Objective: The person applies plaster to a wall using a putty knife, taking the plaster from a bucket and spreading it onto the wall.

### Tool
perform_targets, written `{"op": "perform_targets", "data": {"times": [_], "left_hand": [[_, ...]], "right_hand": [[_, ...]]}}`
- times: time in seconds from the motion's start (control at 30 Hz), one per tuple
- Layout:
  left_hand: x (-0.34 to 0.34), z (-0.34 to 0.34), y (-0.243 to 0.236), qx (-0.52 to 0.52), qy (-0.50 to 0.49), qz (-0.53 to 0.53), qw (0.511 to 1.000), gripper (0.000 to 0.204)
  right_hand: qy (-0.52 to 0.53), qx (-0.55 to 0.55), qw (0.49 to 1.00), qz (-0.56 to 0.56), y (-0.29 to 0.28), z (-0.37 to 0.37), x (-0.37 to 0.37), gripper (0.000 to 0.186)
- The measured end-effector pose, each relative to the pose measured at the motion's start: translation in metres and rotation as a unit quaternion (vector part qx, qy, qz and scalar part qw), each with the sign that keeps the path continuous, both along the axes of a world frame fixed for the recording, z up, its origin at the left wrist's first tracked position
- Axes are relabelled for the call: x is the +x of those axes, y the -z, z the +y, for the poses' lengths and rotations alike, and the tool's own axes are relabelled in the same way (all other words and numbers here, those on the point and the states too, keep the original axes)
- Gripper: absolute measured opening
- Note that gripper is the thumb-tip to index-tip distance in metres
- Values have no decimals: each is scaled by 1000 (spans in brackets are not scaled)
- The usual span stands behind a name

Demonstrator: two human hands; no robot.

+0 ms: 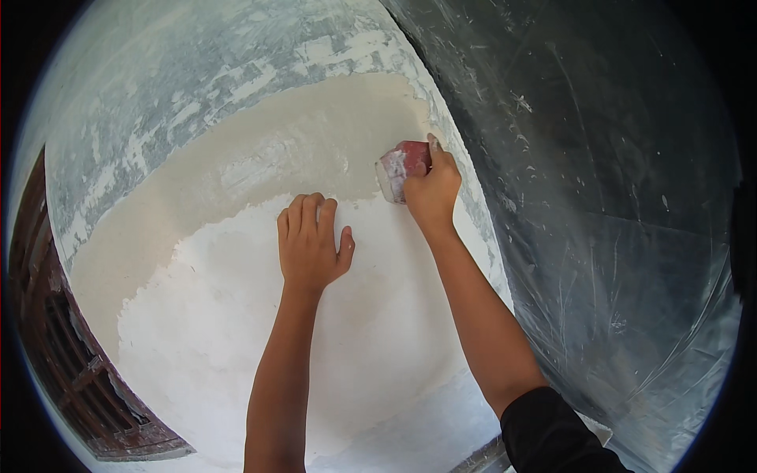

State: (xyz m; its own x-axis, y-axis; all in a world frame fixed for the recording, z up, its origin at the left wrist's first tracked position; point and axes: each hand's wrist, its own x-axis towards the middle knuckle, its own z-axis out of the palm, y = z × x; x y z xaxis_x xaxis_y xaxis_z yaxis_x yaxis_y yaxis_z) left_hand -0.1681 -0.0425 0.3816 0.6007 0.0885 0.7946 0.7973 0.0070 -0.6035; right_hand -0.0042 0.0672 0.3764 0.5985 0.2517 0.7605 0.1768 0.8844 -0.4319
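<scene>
- The right hand [434,189] holds a red tool [409,158] with white smears, in the upper middle of the frame.
- The left hand [309,243], near the middle, has loosely spread fingers by the wall [213,292].

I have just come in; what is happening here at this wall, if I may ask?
A person's right hand grips a red, white-smeared flat hand tool near the right edge of a white and grey-blue plastered wall. The tool is by the lower border of a smooth beige band. The left hand holds nothing, its fingers pointing up beside that border; whether it touches the wall is unclear. A dark, white-spattered plastic sheet is on the right.
</scene>
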Motion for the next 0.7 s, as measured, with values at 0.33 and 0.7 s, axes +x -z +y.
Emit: {"op": "perform_targets", "data": {"times": [0.33, 0.7], "left_hand": [[-6, 5, 2, 41, 48, 15, 998, 40], [-3, 2, 1, 29, 36, 3, 999, 39]], "right_hand": [[-42, -8, 999, -12, -27, -5, -14, 53], [-31, -63, 996, 62, -11, -6, 0, 55]]}}
